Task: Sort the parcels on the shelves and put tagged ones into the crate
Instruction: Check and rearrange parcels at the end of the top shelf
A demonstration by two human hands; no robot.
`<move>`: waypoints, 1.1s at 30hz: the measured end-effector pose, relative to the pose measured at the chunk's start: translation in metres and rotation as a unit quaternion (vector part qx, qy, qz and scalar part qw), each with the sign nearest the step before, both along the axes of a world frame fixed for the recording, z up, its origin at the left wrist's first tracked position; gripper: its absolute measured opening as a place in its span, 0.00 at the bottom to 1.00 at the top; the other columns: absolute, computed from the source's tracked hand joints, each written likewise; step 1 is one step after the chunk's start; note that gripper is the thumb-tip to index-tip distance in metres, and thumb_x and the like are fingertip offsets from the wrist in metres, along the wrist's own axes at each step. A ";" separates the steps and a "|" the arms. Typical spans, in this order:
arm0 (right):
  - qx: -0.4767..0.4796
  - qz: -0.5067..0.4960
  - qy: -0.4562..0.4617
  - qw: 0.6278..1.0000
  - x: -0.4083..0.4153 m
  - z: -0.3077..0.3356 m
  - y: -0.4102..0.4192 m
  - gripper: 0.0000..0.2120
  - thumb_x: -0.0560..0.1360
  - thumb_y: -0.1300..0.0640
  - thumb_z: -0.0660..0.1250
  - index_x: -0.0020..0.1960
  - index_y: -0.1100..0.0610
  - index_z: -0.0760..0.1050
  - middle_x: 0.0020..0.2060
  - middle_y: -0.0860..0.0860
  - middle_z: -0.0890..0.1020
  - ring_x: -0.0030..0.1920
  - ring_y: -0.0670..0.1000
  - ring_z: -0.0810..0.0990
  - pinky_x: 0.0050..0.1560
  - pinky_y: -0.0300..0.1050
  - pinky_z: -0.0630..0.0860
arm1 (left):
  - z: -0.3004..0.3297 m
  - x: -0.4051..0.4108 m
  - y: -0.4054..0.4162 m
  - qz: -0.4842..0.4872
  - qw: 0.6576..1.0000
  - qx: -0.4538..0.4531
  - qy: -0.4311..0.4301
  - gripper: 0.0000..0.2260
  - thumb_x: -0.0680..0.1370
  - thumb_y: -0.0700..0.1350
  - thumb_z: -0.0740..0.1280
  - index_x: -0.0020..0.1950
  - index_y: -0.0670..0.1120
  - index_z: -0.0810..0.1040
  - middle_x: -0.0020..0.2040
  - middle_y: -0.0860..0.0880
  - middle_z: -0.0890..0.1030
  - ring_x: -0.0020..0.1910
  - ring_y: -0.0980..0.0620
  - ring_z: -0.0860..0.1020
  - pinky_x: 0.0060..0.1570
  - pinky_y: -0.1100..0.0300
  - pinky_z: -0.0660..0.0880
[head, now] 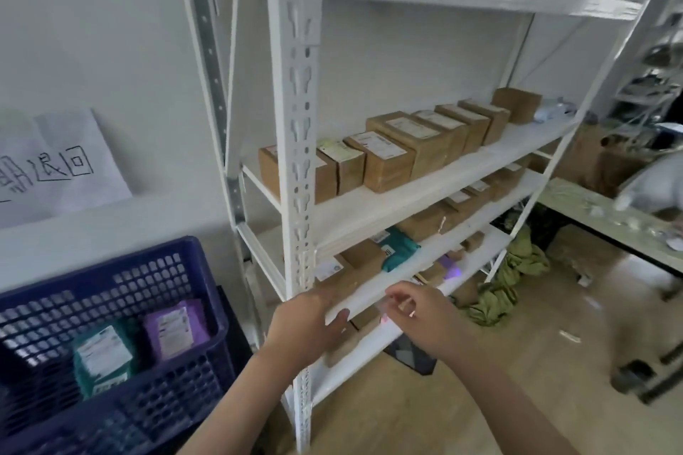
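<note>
A white metal rack (297, 144) holds rows of brown cardboard parcels (388, 159) with white labels on several shelves. A teal bag parcel (399, 249) and a purple one (449, 266) lie on lower shelves. The dark blue crate (122, 270) at lower left contains a teal parcel (103, 362) and a purple parcel (177, 329), both labelled. My left hand (306, 318) reaches to the front edge of a lower shelf, fingers extended beside a brown parcel. My right hand (417, 314) hovers just right of it with fingers loosely curled, holding nothing that I can make out.
A paper sheet with handwriting (55, 166) leans on the wall above the crate. A table (606, 218) stands at right, with a green cloth heap (506, 277) on the wooden floor beside the rack. Another person's white sleeve (654, 181) shows at far right.
</note>
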State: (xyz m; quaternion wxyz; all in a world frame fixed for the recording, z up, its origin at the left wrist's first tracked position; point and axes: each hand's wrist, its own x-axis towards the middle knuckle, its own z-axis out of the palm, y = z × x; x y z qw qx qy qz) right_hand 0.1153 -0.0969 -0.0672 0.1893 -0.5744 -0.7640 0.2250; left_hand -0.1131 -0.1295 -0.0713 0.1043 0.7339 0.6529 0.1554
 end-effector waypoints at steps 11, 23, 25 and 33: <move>0.019 0.036 -0.056 0.998 0.158 0.022 0.151 0.16 0.79 0.42 0.64 0.65 0.45 0.74 0.51 0.39 0.79 0.50 0.41 0.78 0.51 0.41 0.75 | 0.020 0.116 0.116 0.088 0.995 0.042 0.019 0.12 0.80 0.59 0.61 0.60 0.57 0.75 0.54 0.59 0.80 0.43 0.61 0.75 0.37 0.69 0.68; 0.021 0.038 -0.024 0.999 0.374 0.038 0.314 0.18 0.78 0.41 0.65 0.65 0.44 0.75 0.51 0.38 0.78 0.52 0.41 0.78 0.53 0.43 0.77 | 0.011 0.311 0.289 0.059 0.996 0.063 -0.037 0.10 0.78 0.55 0.67 0.56 0.54 0.80 0.42 0.60 0.82 0.36 0.63 0.80 0.38 0.70 0.77; 0.020 0.041 -0.036 0.998 0.413 0.031 0.341 0.17 0.78 0.40 0.64 0.64 0.43 0.74 0.52 0.38 0.79 0.52 0.41 0.77 0.54 0.44 0.77 | 0.010 0.353 0.319 0.044 0.997 0.059 0.003 0.22 0.82 0.60 0.50 0.54 0.53 0.81 0.45 0.59 0.83 0.37 0.62 0.80 0.38 0.69 0.76; 0.037 0.059 -0.030 0.997 0.572 0.043 0.475 0.18 0.78 0.41 0.64 0.66 0.44 0.74 0.54 0.38 0.78 0.51 0.39 0.77 0.50 0.38 0.74 | 0.032 0.526 0.435 0.133 0.987 0.061 -0.062 0.19 0.79 0.54 0.65 0.69 0.52 0.74 0.62 0.52 0.79 0.60 0.49 0.78 0.56 0.52 0.75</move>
